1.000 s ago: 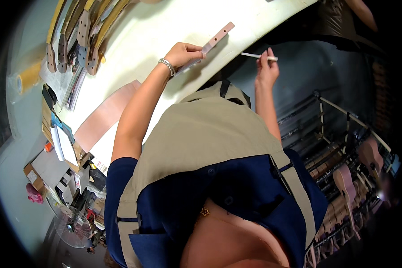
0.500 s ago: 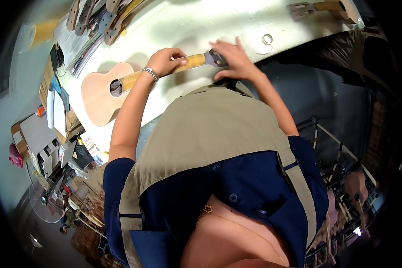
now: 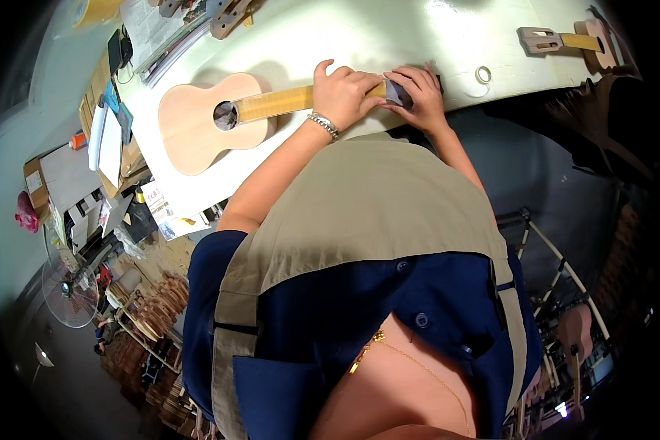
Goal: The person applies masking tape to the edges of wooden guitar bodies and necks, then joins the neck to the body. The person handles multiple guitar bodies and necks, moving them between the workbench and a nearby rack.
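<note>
An unfinished pale wood ukulele [image 3: 191,136] lies face up on the white table, its body to the left. Yellow tape covers the neck [image 3: 275,104], which runs right to a dark grey headstock [image 3: 398,92]. My left hand [image 3: 343,97], with a metal bracelet at the wrist, is closed over the neck near the headstock. Close beside it, my right hand [image 3: 420,94] bends around the headstock, thumb on the near side and fingers over the far side. The hands hide much of the headstock and the upper neck.
A tape roll [image 3: 482,74] lies to the right on the white table [image 3: 308,37]. Beyond it rests another instrument [image 3: 543,41] with a slotted headstock. Papers [image 3: 170,55] and loose headstocks [image 3: 227,16] sit far left. Dark cloth [image 3: 587,110] hangs at the table's right edge.
My left hand has slid right along the neck toward the headstock. My right hand, spread and blurred before, has settled around the headstock. The whole view has shifted somewhat.
</note>
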{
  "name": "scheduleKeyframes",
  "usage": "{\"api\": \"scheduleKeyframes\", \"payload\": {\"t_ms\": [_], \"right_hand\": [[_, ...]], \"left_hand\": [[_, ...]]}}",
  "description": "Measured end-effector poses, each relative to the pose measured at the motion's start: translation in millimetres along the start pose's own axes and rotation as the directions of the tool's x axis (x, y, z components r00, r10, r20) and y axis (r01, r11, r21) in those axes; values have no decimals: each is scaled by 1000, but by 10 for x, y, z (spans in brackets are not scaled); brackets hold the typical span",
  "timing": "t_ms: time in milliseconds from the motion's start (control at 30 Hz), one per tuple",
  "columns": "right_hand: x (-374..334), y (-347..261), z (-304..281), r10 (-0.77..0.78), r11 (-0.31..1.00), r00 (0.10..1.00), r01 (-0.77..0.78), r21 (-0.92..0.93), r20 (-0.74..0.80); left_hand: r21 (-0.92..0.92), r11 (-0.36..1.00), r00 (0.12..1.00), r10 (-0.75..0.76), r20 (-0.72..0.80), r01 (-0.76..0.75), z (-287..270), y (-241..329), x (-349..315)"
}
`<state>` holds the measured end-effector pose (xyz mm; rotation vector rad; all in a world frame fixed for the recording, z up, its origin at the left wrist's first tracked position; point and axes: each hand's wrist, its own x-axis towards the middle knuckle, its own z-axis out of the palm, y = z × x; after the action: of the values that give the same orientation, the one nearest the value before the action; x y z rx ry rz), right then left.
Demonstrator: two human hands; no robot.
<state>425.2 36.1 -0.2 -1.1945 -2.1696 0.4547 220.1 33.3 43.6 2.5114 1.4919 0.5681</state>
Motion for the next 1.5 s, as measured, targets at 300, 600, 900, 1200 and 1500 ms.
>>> {"api": "scheduleKeyframes", "payload": {"t_ms": [300,600,900,1200,1500], "right_hand": [[20,-33,30,8,1000,1000,-8,-18,7],[26,-37,33,1,997,1000,1,-79,27],[-189,-711,85,108,981,965,-142,-134,-238],[316,-1396,1022,686,-573,475,-115,811,552],[-608,-1628,-928,868,-84,496,187,979,-20]], "left_hand": [[158,987,999,16,-49,-8,-533,-566,-410],[225,974,996,-17,-82,35,-982,-1105,-872],[100,956,936,-242,-256,274,-1513,-1963,-1790],[-488,432,572,-800,181,759,-1347,-2763,-2185],[-627,578,824,-154,545,523,-1239,-1419,-1777]]}}
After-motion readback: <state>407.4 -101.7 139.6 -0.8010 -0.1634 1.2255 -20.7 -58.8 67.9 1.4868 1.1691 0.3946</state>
